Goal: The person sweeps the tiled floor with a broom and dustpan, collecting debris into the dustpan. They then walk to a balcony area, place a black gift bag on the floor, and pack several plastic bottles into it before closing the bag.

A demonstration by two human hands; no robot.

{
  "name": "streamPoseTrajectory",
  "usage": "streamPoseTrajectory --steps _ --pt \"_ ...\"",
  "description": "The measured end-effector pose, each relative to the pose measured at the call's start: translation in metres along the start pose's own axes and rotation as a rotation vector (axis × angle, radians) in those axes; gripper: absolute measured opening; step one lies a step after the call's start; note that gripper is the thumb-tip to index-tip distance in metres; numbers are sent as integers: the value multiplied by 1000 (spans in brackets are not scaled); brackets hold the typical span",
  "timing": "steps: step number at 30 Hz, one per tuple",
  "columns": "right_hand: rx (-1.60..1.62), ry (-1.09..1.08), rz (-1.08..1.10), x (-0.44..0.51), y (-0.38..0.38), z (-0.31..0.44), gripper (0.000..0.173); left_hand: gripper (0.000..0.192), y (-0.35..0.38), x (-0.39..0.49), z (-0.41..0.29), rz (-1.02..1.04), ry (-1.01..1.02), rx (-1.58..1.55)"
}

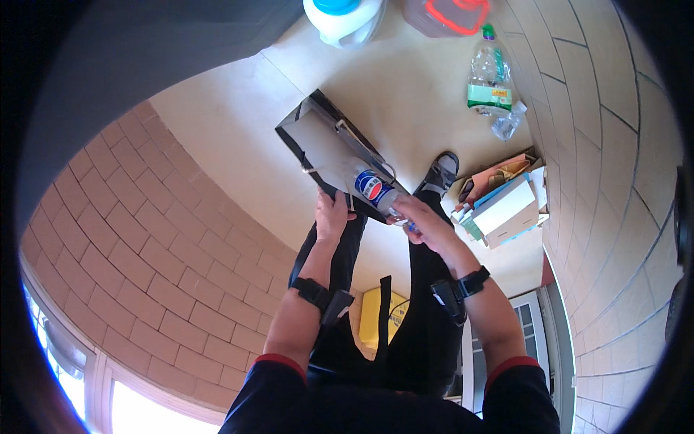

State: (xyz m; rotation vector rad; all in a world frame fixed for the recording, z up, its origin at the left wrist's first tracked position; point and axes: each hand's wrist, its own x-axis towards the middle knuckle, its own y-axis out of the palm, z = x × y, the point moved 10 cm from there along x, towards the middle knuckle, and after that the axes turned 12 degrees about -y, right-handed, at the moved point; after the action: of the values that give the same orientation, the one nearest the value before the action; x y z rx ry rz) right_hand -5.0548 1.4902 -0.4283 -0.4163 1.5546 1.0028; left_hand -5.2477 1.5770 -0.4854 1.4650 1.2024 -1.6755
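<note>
A clear plastic drink bottle with a blue label and a red-and-white oval lies slanted over the near end of a paper carrier bag with dark sides and a pale inside. My right hand is closed around the bottle's neck end, by its blue cap. At the bag's near left edge, my left hand grips the dark rim, with the thumb on top. The bag's mouth faces up and its cord handles hang at both long sides. The bottle's far end is over or inside the opening; its depth cannot be told.
Beyond the bag stand a white jug with a blue cap and a red-handled plastic container. An empty oil bottle and a crumpled clear bottle lie right. Folded cardboard leans at the tiled wall; a yellow box sits behind my legs.
</note>
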Motion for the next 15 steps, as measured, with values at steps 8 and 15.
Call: streamPoseTrajectory --steps 8,15 --pt "-103 -199 -266 -45 29 37 70 49 26 -139 -50 14 606 700" --pt "-1044 23 -409 -103 -48 -1 65 21 -57 -243 -80 144 405 438"
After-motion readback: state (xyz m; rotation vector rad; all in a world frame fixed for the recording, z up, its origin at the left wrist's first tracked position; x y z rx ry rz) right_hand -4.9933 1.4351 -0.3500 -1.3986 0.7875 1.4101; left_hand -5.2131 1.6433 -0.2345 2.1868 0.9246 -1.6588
